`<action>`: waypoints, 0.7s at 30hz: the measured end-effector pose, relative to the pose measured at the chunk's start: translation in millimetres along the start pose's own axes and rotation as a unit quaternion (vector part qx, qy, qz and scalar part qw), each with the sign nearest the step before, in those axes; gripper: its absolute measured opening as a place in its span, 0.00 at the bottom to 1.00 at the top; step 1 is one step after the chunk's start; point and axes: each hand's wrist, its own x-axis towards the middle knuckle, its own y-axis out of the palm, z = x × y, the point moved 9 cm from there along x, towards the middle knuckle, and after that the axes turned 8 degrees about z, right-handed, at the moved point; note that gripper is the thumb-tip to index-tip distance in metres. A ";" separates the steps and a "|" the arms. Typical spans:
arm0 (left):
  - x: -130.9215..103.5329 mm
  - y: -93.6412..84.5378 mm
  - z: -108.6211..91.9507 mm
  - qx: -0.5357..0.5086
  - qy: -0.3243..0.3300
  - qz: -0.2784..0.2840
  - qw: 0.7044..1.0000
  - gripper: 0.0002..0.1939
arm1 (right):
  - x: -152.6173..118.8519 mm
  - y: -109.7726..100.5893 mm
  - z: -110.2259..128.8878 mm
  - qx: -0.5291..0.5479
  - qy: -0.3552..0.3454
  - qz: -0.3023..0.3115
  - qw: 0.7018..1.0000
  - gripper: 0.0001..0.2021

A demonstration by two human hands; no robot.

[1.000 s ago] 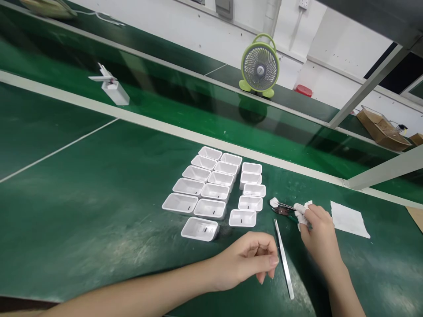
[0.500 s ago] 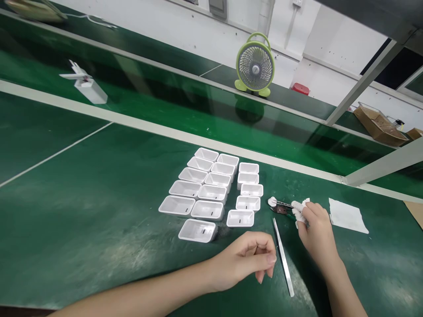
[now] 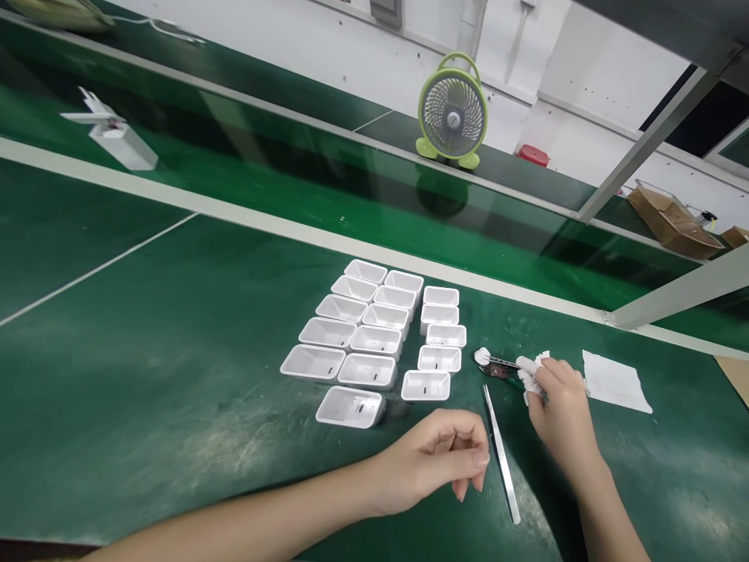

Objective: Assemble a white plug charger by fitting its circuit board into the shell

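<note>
My left hand [image 3: 441,457] hovers low over the table with its fingers curled and the thumb against them; nothing shows in it. To its right lie metal tweezers [image 3: 502,457]. My right hand [image 3: 559,398] is closed around the white-wrapped handle [image 3: 530,375] of a slim metal tool whose far tip carries a round white wad [image 3: 482,357]. Under that tool are dark pliers [image 3: 497,371], their grips partly hidden by my hand. White plastic trays [image 3: 368,371] stand in rows left of the tools, several with a small dark piece inside.
A white sheet [image 3: 617,382] lies right of my right hand. Behind the table's pale edge strip runs a green conveyor belt [image 3: 281,199] carrying a white box-shaped part [image 3: 126,147]. Beyond are a green fan [image 3: 453,113], a cardboard box [image 3: 672,222] and a slanting metal post [image 3: 644,148].
The white part on the belt has shifted left. Both hands, the trays and the tools look the same.
</note>
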 end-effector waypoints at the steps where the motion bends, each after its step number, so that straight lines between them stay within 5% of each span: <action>1: -0.2 0.1 -0.2 -0.001 0.001 0.000 1.000 0.30 | -0.2 -0.5 -0.1 0.001 0.002 -0.002 1.000 0.14; 21: -1.3 1.4 -1.3 -0.005 0.000 0.004 1.000 0.30 | 0.7 -3.6 0.5 -0.003 0.005 -0.006 1.000 0.12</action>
